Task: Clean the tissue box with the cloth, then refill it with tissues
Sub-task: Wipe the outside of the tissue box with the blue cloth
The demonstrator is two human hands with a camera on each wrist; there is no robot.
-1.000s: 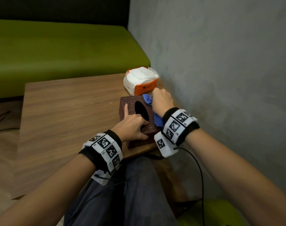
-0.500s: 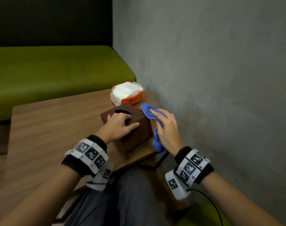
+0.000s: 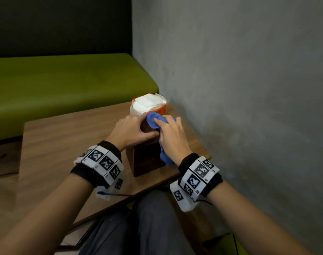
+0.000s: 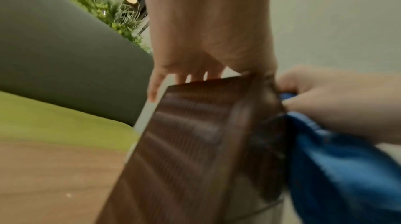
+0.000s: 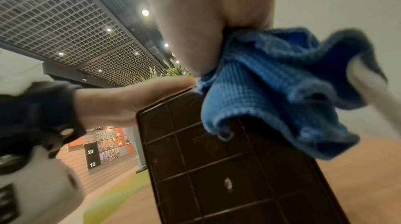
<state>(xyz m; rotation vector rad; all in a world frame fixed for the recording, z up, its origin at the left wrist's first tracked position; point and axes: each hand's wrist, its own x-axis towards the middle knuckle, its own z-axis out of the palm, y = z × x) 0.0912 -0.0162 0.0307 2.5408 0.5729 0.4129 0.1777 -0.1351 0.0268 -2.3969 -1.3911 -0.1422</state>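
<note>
While wiping goes on, each thing serves the clean:
box (image 3: pixel 147 159): near desk (image 3: pixel 65 144) edge, tipped on end for wiping
left hand (image 3: pixel 131 131): grip clamps box, steadying it
right hand (image 3: pixel 172 137): grip bunches cloth (image 3: pixel 155 119) against box
tissues (image 3: pixel 147 103): 12 o'clock of box, waiting for refill

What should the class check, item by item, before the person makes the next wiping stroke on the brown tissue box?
1. Left hand steadies the tissue box: ok, it grips the top edge.
2. Right hand has the blue cloth: ok, fingers hold it bunched.
3. Cloth touches the box: ok, it lies over the top and hangs down the right side.
4. Box stands on the wooden table: ok, though near the front edge.
5. Tissue pack waits for refilling: ok, it sits behind the box.
6. Box surface clean: cannot tell.
</note>
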